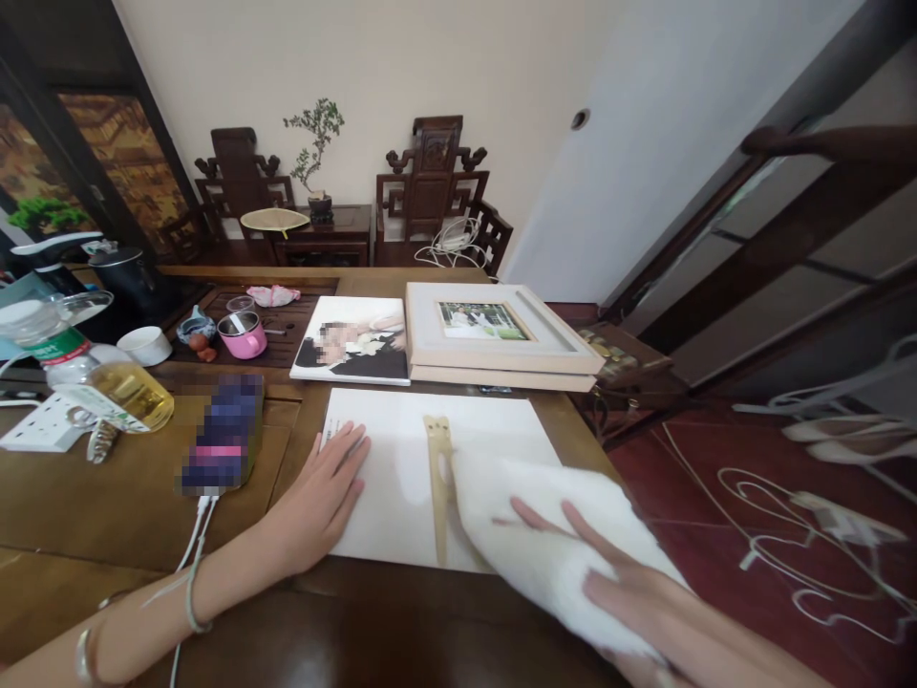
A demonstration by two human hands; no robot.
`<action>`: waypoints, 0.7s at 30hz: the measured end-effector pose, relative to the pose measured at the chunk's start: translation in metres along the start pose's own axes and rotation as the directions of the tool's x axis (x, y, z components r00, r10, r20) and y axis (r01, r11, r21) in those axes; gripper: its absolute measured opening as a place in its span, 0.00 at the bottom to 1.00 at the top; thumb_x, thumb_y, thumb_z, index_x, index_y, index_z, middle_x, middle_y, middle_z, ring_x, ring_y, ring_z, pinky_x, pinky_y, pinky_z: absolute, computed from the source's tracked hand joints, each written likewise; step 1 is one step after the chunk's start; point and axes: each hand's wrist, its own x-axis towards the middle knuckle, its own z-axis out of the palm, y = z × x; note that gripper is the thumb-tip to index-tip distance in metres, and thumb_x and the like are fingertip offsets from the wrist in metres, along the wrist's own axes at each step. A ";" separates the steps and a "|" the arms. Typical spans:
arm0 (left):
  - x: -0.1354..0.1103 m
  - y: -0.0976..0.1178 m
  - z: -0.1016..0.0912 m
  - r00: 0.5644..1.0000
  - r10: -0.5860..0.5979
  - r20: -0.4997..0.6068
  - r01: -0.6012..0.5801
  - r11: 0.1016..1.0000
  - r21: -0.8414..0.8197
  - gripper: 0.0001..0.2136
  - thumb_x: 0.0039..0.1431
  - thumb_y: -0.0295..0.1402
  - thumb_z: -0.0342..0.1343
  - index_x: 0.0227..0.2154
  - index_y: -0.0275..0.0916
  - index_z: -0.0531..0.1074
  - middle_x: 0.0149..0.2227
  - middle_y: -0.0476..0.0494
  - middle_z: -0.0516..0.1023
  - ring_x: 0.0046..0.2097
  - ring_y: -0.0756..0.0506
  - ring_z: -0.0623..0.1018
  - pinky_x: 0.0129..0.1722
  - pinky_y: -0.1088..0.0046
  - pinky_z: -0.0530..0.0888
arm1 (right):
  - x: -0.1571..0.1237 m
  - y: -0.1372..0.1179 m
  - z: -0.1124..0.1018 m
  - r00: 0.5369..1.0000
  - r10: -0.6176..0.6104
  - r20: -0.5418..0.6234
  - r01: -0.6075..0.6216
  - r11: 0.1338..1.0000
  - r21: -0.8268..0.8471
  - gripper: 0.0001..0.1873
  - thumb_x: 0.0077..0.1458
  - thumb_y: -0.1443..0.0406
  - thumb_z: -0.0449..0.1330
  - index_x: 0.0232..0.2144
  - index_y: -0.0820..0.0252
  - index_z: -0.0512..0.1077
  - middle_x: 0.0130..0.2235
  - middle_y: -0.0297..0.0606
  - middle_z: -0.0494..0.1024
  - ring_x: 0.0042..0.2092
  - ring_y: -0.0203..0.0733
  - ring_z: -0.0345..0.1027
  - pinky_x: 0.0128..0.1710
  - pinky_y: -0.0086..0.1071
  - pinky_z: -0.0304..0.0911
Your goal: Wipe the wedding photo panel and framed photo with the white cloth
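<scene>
On the near side of a brown wooden tabletop (283, 459), a white panel (387, 521) is steadied by the left hand (326, 502), its fingers laid flat and slightly parted on the left part. Over the right part, a white cloth (534, 559) is held by the right hand (623, 573), its fingers spread, with a fold apparently taken between them and the thumb. A slim tan strip (439, 497) is seen down the panel's middle, just beside the cloth. On the far side, a photo-faced panel (358, 339) is placed left of a framed photograph (565, 334); a phone (222, 430) is set to the left.

Work is judged to be under way, with only the right part covered by the cloth; how much has been finished and how much is left cannot be told. Some right fingertips are blurred against the cloth, by which part of the panel is hidden. Print at the panel's left edge is too small to be read. Whether the strip is loose or printed is uncertain. The phone's screen is masked by coarse blocks, and both arms are cut off.
</scene>
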 end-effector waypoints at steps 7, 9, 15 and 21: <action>0.000 0.000 -0.001 0.999 -0.017 0.028 0.017 1.000 0.001 0.22 0.69 0.31 0.38 0.64 0.37 0.50 0.66 0.36 0.53 0.67 0.40 0.49 0.64 0.49 0.50 | 0.115 -0.008 -0.018 0.998 -0.043 0.034 0.049 0.982 -0.183 0.16 0.49 0.74 0.50 0.40 0.59 0.69 0.64 0.46 0.56 0.66 0.58 0.31 0.60 0.62 0.44; 0.001 0.000 -0.002 1.000 -0.014 0.024 0.014 1.000 -0.004 0.22 0.69 0.32 0.38 0.64 0.38 0.50 0.66 0.36 0.53 0.67 0.39 0.49 0.64 0.50 0.51 | 0.132 -0.012 -0.017 0.993 -0.114 0.041 0.120 0.972 -0.202 0.17 0.45 0.76 0.49 0.37 0.61 0.69 0.64 0.48 0.58 0.66 0.57 0.30 0.61 0.64 0.38; 0.000 0.000 0.000 1.000 -0.010 0.016 0.011 1.000 -0.009 0.22 0.69 0.31 0.39 0.64 0.38 0.50 0.66 0.36 0.53 0.67 0.39 0.50 0.64 0.50 0.50 | 0.104 -0.051 -0.009 0.972 -0.175 0.157 0.203 0.962 -0.185 0.20 0.35 0.78 0.51 0.32 0.63 0.73 0.64 0.50 0.54 0.66 0.61 0.31 0.60 0.66 0.32; -0.001 -0.002 0.002 1.000 0.011 -0.015 -0.012 1.000 -0.017 0.22 0.68 0.31 0.39 0.64 0.40 0.49 0.66 0.37 0.53 0.67 0.39 0.50 0.64 0.49 0.50 | 0.059 -0.079 -0.025 0.908 -0.353 0.225 0.356 0.934 0.027 0.15 0.47 0.72 0.53 0.36 0.53 0.73 0.61 0.35 0.64 0.64 0.50 0.49 0.63 0.51 0.47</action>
